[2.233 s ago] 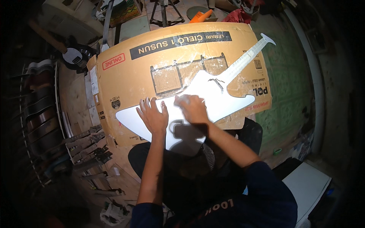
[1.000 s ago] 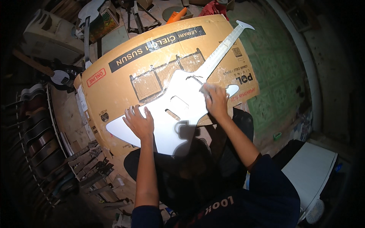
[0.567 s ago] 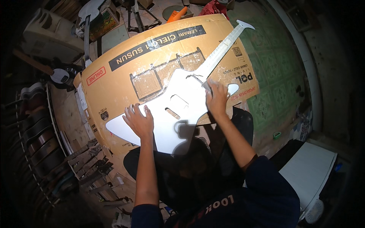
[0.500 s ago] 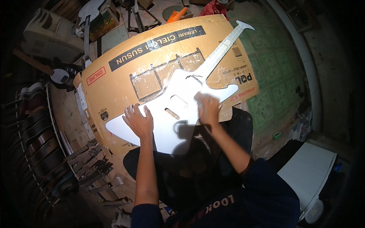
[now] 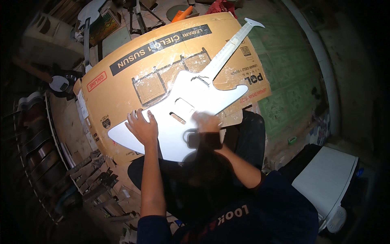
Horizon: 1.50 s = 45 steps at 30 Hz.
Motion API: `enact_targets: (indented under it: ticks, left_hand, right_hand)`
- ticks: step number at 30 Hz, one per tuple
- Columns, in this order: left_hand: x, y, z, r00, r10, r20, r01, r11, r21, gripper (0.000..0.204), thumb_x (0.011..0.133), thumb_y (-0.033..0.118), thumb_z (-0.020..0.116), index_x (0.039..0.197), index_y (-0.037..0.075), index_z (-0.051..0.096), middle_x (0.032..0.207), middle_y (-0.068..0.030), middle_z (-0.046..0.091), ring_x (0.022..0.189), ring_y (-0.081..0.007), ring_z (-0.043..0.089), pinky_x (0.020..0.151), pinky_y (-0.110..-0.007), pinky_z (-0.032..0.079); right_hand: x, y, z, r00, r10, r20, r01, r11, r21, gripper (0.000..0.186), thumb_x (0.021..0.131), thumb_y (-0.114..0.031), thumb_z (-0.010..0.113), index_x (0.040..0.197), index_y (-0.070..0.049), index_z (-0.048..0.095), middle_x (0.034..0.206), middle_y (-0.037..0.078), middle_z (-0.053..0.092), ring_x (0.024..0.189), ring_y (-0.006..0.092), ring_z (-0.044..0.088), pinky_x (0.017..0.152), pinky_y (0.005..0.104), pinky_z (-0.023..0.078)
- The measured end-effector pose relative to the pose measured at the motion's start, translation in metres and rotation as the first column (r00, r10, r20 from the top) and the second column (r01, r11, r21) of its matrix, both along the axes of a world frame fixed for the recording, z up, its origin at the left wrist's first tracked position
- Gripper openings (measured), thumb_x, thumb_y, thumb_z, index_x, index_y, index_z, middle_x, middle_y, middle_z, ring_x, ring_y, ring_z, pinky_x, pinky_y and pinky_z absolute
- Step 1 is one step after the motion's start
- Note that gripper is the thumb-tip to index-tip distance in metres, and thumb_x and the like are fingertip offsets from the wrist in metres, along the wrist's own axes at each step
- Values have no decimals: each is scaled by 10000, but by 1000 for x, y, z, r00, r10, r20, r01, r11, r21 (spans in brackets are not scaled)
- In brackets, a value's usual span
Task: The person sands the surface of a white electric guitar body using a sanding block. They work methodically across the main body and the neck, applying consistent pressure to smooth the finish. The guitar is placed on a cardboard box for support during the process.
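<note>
A white, angular electric guitar body (image 5: 167, 131) lies across a cardboard sheet and over my lap. Its pale neck (image 5: 229, 49) points to the far right and ends in a white headstock (image 5: 255, 22). Cut-out slots in the body show cardboard beneath. My left hand (image 5: 141, 128) rests on the body's left part with fingers spread. On the near right part of the body, my right hand (image 5: 207, 123) is smeared by motion and partly in shadow. Whether anything is under its fingers cannot be made out.
Printed cardboard (image 5: 118, 91) lies under the guitar. A rack of dark guitar bodies (image 5: 40, 150) stands at the left, with clamps (image 5: 99, 183) nearby. Another white guitar (image 5: 88, 16) leans at the far left. A white box-like case (image 5: 325, 171) sits at the right.
My right hand has moved left and toward me over the guitar body. My left hand stays on the body. The whole view has shifted slightly.
</note>
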<state>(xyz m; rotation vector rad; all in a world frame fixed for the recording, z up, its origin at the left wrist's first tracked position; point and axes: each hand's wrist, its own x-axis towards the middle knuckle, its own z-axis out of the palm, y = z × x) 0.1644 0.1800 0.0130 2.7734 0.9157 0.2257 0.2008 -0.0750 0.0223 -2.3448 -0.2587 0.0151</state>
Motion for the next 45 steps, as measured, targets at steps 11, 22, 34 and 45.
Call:
enact_targets:
  ticks: [11, 22, 34, 45]
  left_hand:
    - [-1, 1, -2, 1000, 8, 10, -8, 1000, 9, 453, 1006, 337, 611, 1320, 11, 641, 1436, -234, 574, 1454, -406, 405, 1243, -589, 214]
    - [-2, 2, -2, 1000, 11, -2, -11, 1000, -6, 464, 1008, 347, 608, 1333, 18, 640, 1447, -239, 566, 1463, -400, 397, 1249, -579, 204]
    - [-3, 3, -3, 999, 21, 25, -21, 1000, -11, 461, 985, 340, 638, 1313, 17, 651, 1432, -243, 572, 1465, -387, 394, 1259, -575, 195]
    - [-2, 1, 1, 1000, 11, 0, -11, 1000, -9, 476, 989, 345, 631, 1329, 12, 644, 1437, -250, 568, 1465, -403, 392, 1265, -571, 188]
  right_hand:
    - [90, -117, -2, 884, -296, 362, 413, 857, -308, 345, 907, -140, 663, 1220, 3, 643, 1192, 229, 635, 1149, 428, 563, 1025, 545, 427]
    - [76, -101, -6, 967, -36, 254, 117, 942, -313, 388, 892, -128, 648, 1271, -45, 662, 1172, 206, 660, 1114, 410, 587, 987, 540, 450]
    - [77, -96, -3, 959, -39, 282, 137, 932, -337, 452, 895, -136, 693, 1324, -5, 632, 1207, 237, 630, 1141, 443, 560, 1025, 536, 434]
    - [95, -111, 15, 980, -134, 145, 188, 855, -483, 563, 883, -151, 725, 1433, -150, 606, 1270, 179, 580, 1188, 404, 511, 1015, 586, 422]
